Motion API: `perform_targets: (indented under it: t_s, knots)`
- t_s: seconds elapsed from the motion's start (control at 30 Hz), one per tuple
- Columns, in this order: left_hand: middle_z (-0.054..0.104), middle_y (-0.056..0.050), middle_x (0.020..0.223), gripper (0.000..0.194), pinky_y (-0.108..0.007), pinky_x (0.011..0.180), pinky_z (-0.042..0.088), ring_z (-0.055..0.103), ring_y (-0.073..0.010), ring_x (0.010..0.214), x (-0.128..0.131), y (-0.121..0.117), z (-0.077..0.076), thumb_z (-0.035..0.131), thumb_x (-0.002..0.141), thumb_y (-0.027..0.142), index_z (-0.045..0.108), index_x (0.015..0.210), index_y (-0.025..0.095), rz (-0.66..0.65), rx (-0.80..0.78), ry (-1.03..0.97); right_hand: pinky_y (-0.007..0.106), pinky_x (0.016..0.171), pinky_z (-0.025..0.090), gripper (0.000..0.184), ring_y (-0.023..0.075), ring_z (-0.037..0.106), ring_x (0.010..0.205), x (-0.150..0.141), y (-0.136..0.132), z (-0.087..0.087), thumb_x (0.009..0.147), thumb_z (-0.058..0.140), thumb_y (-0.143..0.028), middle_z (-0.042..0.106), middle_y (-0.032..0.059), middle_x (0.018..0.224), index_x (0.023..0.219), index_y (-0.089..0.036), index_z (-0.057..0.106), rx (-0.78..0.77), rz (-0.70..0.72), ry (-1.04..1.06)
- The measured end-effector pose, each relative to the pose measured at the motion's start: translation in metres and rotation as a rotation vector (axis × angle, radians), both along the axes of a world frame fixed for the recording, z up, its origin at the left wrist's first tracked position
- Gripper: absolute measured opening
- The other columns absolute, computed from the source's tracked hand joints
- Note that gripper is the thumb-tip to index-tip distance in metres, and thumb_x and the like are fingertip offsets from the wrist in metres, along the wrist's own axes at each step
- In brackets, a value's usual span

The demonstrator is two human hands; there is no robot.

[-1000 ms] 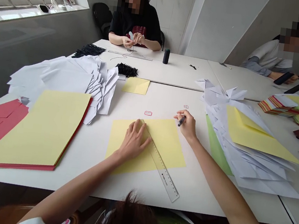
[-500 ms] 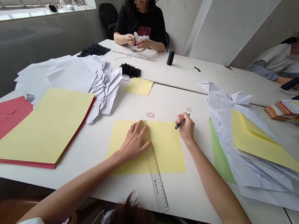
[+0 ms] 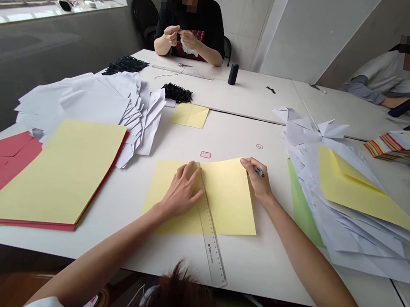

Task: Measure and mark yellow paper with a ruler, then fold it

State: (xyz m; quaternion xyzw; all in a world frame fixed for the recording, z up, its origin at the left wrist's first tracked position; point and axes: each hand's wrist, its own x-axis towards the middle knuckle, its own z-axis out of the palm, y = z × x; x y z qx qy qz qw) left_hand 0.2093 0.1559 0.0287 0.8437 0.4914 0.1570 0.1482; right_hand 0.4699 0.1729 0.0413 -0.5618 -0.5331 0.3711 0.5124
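A sheet of yellow paper lies on the white table in front of me, with a clear ruler slanting across it and past its near edge. My left hand presses flat on the ruler's upper part and the paper, its fingers spread. At the sheet's far right corner, my right hand pinches the paper between thumb and finger and lifts it off the table. A dark pen is tucked in that same hand, pointing right.
Left of me are a yellow-topped paper stack, red sheets and piled white papers. Folded white papers under a yellow piece stand to the right. A small yellow sheet lies farther back. Two people sit across the table.
My right hand has turned its pen back and taken hold of the yellow sheet's far right corner, raising it. My left hand stays on the ruler.
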Motion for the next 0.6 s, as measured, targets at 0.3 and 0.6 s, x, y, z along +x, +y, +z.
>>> perform_targets:
  t_s: [0.3,0.6]
  knots:
    - [0.026,-0.016,0.162,0.062,-0.06,0.116,0.034,0.024,-0.0354,0.147,-0.009,0.007,0.002,0.047,0.097,0.05,0.036,0.151,0.022,0.002,-0.01,0.004,0.029,0.054,0.021,0.047,0.0112,0.023,0.057,-0.002,-0.025,-0.016,0.085,0.061,-0.045,0.023,-0.0054,0.059,0.064,-0.023,0.026,0.023,0.022,-0.211]
    - [0.027,-0.009,0.164,0.049,-0.056,0.118,0.033,0.024,-0.0325,0.15,-0.004,0.004,0.004,0.041,0.1,0.04,0.047,0.147,0.026,-0.083,0.043,0.016,0.029,0.055,0.022,0.045,0.0113,0.023,0.057,-0.006,-0.034,-0.025,0.084,0.06,-0.039,0.023,-0.0055,0.058,0.064,-0.023,0.024,0.047,-0.063,-0.191]
